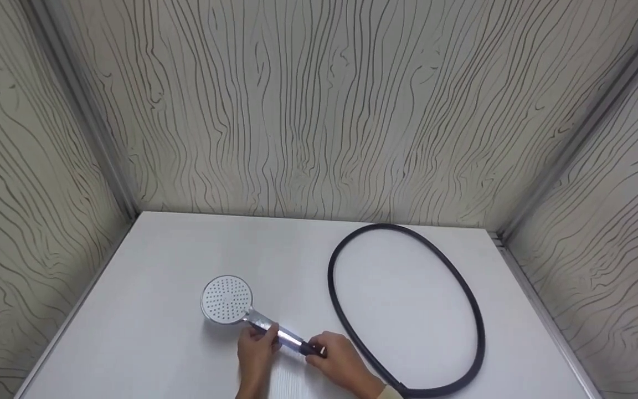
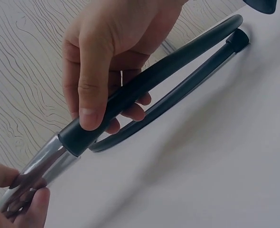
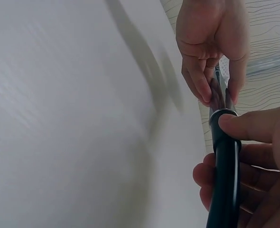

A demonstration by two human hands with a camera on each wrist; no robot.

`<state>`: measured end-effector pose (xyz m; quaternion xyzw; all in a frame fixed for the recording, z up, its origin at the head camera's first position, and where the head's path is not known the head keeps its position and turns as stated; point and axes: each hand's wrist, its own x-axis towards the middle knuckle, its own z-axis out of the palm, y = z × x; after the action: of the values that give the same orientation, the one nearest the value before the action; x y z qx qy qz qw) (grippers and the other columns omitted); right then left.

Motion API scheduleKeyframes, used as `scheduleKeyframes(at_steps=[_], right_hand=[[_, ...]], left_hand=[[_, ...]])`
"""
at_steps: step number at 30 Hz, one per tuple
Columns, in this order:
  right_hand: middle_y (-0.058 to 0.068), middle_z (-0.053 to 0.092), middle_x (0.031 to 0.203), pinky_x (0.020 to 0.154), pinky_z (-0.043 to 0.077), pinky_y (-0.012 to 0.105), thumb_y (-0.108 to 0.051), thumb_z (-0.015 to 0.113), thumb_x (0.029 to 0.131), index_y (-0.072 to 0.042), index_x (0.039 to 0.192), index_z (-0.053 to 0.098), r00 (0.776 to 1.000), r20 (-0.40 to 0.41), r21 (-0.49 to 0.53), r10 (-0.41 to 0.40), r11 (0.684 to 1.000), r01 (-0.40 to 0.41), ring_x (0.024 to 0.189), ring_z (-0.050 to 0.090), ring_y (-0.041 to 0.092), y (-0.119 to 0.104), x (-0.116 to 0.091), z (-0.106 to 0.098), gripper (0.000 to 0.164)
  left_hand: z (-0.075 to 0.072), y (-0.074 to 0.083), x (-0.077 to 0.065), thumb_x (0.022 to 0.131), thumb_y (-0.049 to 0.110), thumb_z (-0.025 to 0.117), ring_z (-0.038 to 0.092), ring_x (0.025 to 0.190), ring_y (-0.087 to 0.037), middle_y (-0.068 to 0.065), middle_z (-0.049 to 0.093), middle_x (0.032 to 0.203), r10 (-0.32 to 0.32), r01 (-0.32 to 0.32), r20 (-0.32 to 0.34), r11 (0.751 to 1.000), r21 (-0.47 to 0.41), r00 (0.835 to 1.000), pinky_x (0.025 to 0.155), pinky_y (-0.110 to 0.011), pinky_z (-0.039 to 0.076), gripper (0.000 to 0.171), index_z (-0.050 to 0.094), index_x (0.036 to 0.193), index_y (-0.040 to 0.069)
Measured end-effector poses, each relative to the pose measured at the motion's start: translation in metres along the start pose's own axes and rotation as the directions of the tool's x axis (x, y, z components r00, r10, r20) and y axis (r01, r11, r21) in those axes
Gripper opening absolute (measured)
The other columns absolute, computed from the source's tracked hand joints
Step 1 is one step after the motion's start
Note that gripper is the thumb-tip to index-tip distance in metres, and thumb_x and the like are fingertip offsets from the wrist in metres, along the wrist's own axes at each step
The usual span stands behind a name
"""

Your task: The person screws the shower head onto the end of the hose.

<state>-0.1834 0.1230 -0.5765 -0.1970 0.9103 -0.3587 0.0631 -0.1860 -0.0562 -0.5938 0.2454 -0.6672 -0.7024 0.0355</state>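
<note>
A chrome hand shower (image 1: 226, 299) with a round, dotted spray face is held over the white table, its face up. My left hand (image 1: 256, 350) grips the middle of its shiny handle (image 2: 33, 178) between thumb and fingers. At the handle's lower end, my right hand (image 1: 340, 359) pinches the end of a black shower hose (image 2: 144, 78). The thumb lies along the top of the hose, with the other fingers curled beneath. In the right wrist view the hose's collar (image 3: 224, 137) meets the chrome rim of the handle, hiding any thread inside.
The rest of the hose (image 1: 479, 321) lies in a large oval loop on the right of the white table (image 1: 147, 310). Its other end (image 2: 238, 40) has a wider black fitting. Wood-patterned panels (image 1: 297, 111) stand at the back and both sides.
</note>
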Motion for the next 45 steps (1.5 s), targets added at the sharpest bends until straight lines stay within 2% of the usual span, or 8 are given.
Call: scheduleKeyframes(at_steps=[4,7,12,20,25,30,37,45], right_hand=[[-0.008,0.064,0.08,0.06,0.045,0.015,-0.018,0.076,0.08,-0.011,0.095,0.073,1.0,-0.01,-0.02,-0.005,1.0,0.005,0.069,0.051,-0.002,0.0,0.001,0.001,0.016],[-0.009,0.063,0.079,0.06,0.045,0.016,-0.018,0.077,0.081,-0.012,0.095,0.073,1.0,-0.011,-0.031,0.001,1.0,-0.001,0.069,0.051,-0.002,-0.001,0.001,0.002,0.016],[-0.009,0.063,0.079,0.06,0.044,0.017,-0.019,0.077,0.081,-0.013,0.094,0.073,1.0,-0.009,-0.03,0.016,0.999,-0.017,0.069,0.05,-0.001,0.0,0.001,0.004,0.015],[-0.01,0.063,0.078,0.059,0.044,0.016,-0.018,0.077,0.08,-0.013,0.093,0.073,1.0,-0.002,-0.037,0.024,0.999,-0.025,0.069,0.051,-0.003,0.002,0.002,0.008,0.014],[-0.01,0.062,0.075,0.058,0.044,0.016,-0.017,0.077,0.08,-0.01,0.089,0.073,1.0,-0.007,-0.058,0.006,0.998,-0.007,0.067,0.049,-0.003,0.004,0.001,0.01,0.012],[-0.01,0.06,0.074,0.057,0.042,0.016,-0.016,0.076,0.079,-0.01,0.087,0.073,1.0,-0.01,-0.065,-0.003,0.998,0.002,0.065,0.047,-0.003,0.004,0.001,0.012,0.011],[-0.01,0.061,0.074,0.057,0.042,0.015,-0.016,0.076,0.08,-0.01,0.087,0.073,1.0,-0.015,-0.078,-0.007,0.997,0.006,0.065,0.047,-0.003,0.007,0.002,0.014,0.01],[-0.011,0.056,0.066,0.054,0.037,0.015,-0.017,0.074,0.079,-0.013,0.082,0.073,0.999,-0.017,-0.13,-0.041,0.991,0.038,0.06,0.04,-0.002,0.01,0.004,0.016,0.005]], left_hand=[[0.0,0.0,0.0,0.088,0.014,0.07,0.067,0.073,-0.014,-0.019,0.062,0.092,0.013,-0.013,-0.005,1.0,-0.023,1.0,0.069,-0.028,0.061,0.04,0.047,0.11,-0.011],[0.0,-0.001,0.001,0.089,0.018,0.069,0.067,0.074,-0.015,-0.016,0.06,0.092,-0.01,0.01,0.004,1.0,-0.005,1.0,0.071,-0.027,0.061,0.042,0.046,0.112,-0.008],[-0.001,-0.005,0.003,0.091,0.022,0.068,0.066,0.075,-0.015,-0.016,0.06,0.092,-0.026,0.026,0.0,0.998,0.055,1.0,0.069,-0.028,0.06,0.043,0.046,0.113,-0.009],[-0.001,-0.01,0.005,0.091,0.02,0.065,0.065,0.075,-0.017,-0.014,0.064,0.09,-0.033,0.032,0.013,0.995,0.096,0.999,0.068,-0.028,0.055,0.041,0.048,0.114,-0.009],[-0.001,-0.013,0.007,0.093,0.019,0.061,0.062,0.075,-0.017,-0.014,0.065,0.091,-0.047,0.04,0.039,0.984,0.172,0.998,0.067,-0.029,0.052,0.039,0.049,0.115,-0.01],[-0.004,-0.013,0.008,0.092,0.019,0.06,0.056,0.064,-0.014,-0.007,0.062,0.076,-0.032,0.017,0.056,0.967,0.254,0.998,0.057,-0.025,0.045,0.029,0.053,0.105,-0.006],[-0.01,-0.016,0.011,0.093,0.022,0.058,0.047,0.048,-0.01,0.002,0.055,0.055,-0.028,-0.018,0.139,0.947,0.321,0.99,0.048,-0.024,0.038,0.021,0.057,0.084,0.004],[-0.009,-0.019,0.012,0.09,0.02,0.062,0.051,0.049,-0.007,0.001,0.059,0.057,-0.037,0.004,0.091,0.941,0.337,0.995,0.048,-0.021,0.039,0.02,0.063,0.089,0.0]])
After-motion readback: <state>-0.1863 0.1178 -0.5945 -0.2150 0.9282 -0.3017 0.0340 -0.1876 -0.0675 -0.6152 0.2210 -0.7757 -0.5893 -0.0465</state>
